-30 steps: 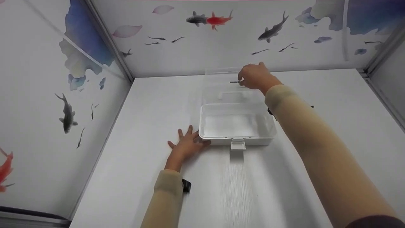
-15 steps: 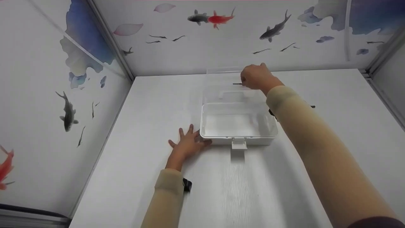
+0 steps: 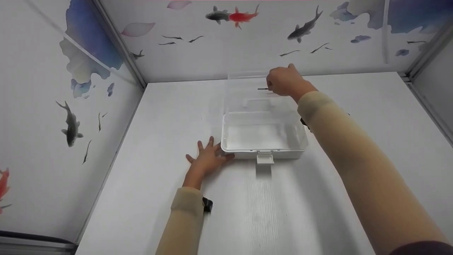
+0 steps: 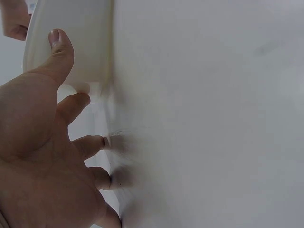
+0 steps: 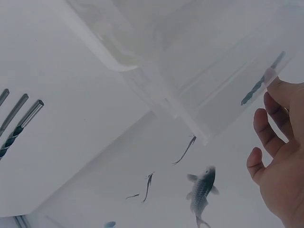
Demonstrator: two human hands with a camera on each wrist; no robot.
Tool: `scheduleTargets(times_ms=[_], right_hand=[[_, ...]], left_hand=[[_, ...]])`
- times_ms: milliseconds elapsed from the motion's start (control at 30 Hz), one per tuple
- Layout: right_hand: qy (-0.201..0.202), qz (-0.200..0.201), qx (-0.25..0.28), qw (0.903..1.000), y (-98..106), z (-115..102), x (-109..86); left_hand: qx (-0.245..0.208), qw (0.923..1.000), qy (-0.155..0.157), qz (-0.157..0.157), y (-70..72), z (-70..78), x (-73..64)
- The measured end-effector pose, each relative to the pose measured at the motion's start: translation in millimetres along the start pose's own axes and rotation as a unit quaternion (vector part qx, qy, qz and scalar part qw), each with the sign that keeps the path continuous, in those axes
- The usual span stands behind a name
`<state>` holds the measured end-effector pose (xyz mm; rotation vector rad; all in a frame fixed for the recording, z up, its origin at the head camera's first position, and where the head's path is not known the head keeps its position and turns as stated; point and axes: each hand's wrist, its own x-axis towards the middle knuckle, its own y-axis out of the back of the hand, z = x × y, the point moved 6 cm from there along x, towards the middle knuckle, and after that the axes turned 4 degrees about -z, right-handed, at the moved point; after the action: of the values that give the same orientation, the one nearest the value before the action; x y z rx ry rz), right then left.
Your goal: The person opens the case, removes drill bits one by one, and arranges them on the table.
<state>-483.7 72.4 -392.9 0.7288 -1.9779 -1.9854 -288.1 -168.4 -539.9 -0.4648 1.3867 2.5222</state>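
Observation:
A white plastic box [image 3: 263, 154] with a clear lid [image 3: 235, 94] swung back stands on the table. My right hand [image 3: 285, 81] is over the lid and pinches a drill bit [image 5: 262, 78] between thumb and fingers. In the head view only the bit's thin shank sticks out to the left. The right wrist view shows the bit's dark spiral part partly through the clear plastic. My left hand [image 3: 207, 161] rests spread at the box's front left corner. Its thumb [image 4: 61, 52] lies along the front wall, while other fingertips touch the table.
Three more drill bits [image 5: 28, 114] lie to the right of the box, mostly hidden by the right arm in the head view. The front latch [image 3: 264, 158] hangs outward. Walls [image 3: 247, 53] printed with fish enclose the table [image 3: 170, 117] at the back and sides.
The right hand's fingers have curled in slightly around the drill bit and otherwise stay over the lid. The left hand and box keep their places; the head view shifts slightly.

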Motion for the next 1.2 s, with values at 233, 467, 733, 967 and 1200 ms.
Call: scheduleTargets(times_ms=[233, 467, 733, 967, 1200], right_hand=[[0.002, 0.006, 0.000, 1.0000, 7, 0, -7.1], [0.009, 0.019, -0.018, 0.9996, 18, 1, -16.9], [0.004, 0.022, -0.019, 0.9996, 26, 3, -22.5], [0.006, 0.031, -0.023, 0.9992, 35, 9, -33.4], [0.011, 0.042, -0.016, 0.9989, 44, 14, -46.7]], left_hand=[[-0.008, 1.0000, 0.000, -0.001, -1.9, -0.1, -0.7], [-0.006, 1.0000, 0.002, -0.003, -2.3, 0.5, -1.5], [-0.005, 1.0000, 0.002, 0.001, -1.6, -1.2, -3.6], [-0.002, 1.0000, -0.005, 0.004, 0.7, 0.9, -2.6], [-0.001, 1.0000, -0.004, 0.008, 0.6, 1.5, -2.2]])
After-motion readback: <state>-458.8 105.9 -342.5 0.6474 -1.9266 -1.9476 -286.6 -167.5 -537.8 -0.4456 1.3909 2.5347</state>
